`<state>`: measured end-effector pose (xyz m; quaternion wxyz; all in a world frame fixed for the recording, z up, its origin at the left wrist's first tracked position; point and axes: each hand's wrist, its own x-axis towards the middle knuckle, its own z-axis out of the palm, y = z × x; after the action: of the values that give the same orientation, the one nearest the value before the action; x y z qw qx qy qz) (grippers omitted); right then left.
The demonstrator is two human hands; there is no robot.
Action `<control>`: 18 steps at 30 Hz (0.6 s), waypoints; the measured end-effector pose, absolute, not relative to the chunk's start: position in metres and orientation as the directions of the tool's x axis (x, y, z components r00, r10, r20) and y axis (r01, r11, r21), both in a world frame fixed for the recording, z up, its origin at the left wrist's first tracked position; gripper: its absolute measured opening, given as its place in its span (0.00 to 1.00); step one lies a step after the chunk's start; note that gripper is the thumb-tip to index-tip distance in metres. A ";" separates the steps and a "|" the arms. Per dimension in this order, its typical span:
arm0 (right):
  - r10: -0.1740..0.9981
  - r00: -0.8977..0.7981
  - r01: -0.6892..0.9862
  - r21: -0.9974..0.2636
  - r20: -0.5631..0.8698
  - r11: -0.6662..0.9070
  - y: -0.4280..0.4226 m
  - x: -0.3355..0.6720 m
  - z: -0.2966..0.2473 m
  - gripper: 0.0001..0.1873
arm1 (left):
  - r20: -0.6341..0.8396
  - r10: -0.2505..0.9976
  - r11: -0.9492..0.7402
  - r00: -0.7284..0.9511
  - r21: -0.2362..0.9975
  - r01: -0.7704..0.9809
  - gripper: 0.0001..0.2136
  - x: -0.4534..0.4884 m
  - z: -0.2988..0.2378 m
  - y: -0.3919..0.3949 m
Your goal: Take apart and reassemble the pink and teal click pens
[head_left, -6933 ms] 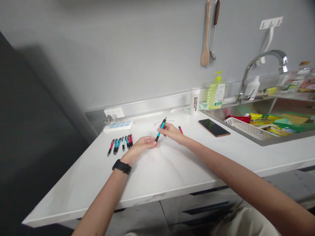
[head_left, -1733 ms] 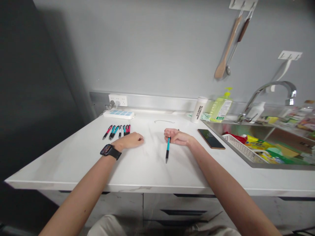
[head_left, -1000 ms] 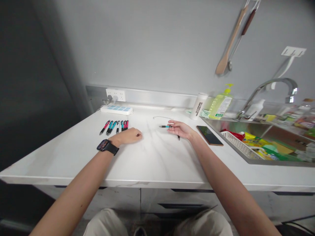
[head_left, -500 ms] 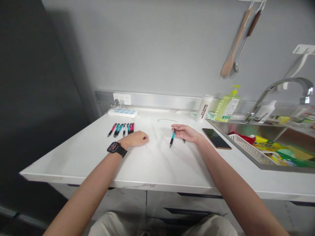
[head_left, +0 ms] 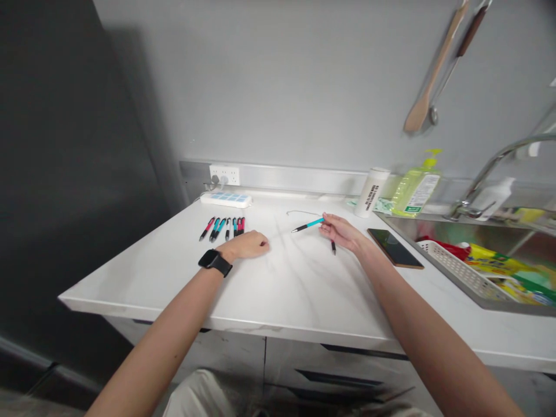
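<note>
Head view: row of pens point(head_left: 228, 229) lies side by side toward the worktop's point(head_left: 278, 284) left edge, apparently the portion done; teal pen point(head_left: 307, 225) is pinched near its rear end by the right hand point(head_left: 341, 231), tip toward the left edge, mid-worktop, so judged not yet placed; dark-tipped pen point(head_left: 333, 248), mostly hidden by that hand, lies apart from the row, probably left over; left hand point(head_left: 248, 244) rests curled closed, nothing seen in it.

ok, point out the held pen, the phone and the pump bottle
Held pen point(head_left: 308, 225), head view: mid-shaft.
Phone point(head_left: 395, 248), head view: middle of screen.
Pump bottle point(head_left: 419, 193), head view: label on its body.
</note>
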<state>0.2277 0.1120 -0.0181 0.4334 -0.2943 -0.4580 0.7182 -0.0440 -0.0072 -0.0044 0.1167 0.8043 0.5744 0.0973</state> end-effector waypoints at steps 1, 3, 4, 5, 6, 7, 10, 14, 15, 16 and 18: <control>0.904 -0.427 -0.365 -0.912 -0.017 -0.189 0.113 0.228 -0.018 0.06 | 0.023 0.945 -0.317 0.325 0.296 0.901 0.12 -0.044 -0.004 -0.007; 0.922 -0.387 -0.365 -0.920 0.011 -0.142 0.114 0.229 -0.017 0.07 | 0.022 0.943 -0.324 0.332 0.288 0.901 0.12 -0.043 -0.004 -0.007; 0.930 -0.366 -0.347 -0.931 0.026 -0.111 0.114 0.230 -0.016 0.07 | 0.019 0.942 -0.326 0.335 0.284 0.902 0.12 -0.043 -0.003 -0.007; 0.941 -0.338 -0.316 -0.946 0.038 -0.075 0.113 0.230 -0.016 0.07 | 0.013 0.942 -0.326 0.336 0.282 0.902 0.12 -0.042 -0.003 -0.007; 0.952 -0.301 -0.270 -0.962 0.047 -0.039 0.113 0.229 -0.016 0.06 | 0.007 0.942 -0.324 0.336 0.280 0.904 0.12 -0.042 -0.002 -0.007; 0.964 -0.263 -0.211 -0.977 0.050 -0.006 0.113 0.229 -0.016 0.05 | 0.002 0.942 -0.322 0.334 0.279 0.905 0.12 -0.042 -0.002 -0.008; 0.982 -0.162 0.001 -0.995 0.094 0.095 0.115 0.226 -0.019 0.04 | 0.001 0.945 -0.317 0.328 0.269 0.910 0.12 -0.041 -0.001 -0.008; 0.964 -0.127 0.370 -0.891 0.233 0.264 0.120 0.224 -0.027 0.05 | 0.002 0.948 -0.309 0.318 0.242 0.920 0.13 -0.041 0.000 -0.008; 0.959 -0.124 0.456 -0.844 0.255 0.283 0.121 0.225 -0.028 0.05 | 0.001 0.948 -0.308 0.317 0.236 0.921 0.13 -0.040 0.000 -0.008; 0.956 -0.116 0.528 -0.798 0.270 0.290 0.122 0.225 -0.030 0.06 | 0.002 0.948 -0.310 0.318 0.231 0.922 0.13 -0.040 0.001 -0.008; 0.952 -0.084 0.629 -0.725 0.294 0.280 0.124 0.226 -0.032 0.07 | 0.003 0.946 -0.316 0.323 0.221 0.923 0.13 -0.039 0.002 -0.009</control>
<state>0.2259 0.1240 -0.0316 0.3784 -0.5609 -0.7048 0.2132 -0.0389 -0.0090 0.0023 0.0895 0.8085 0.5779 0.0660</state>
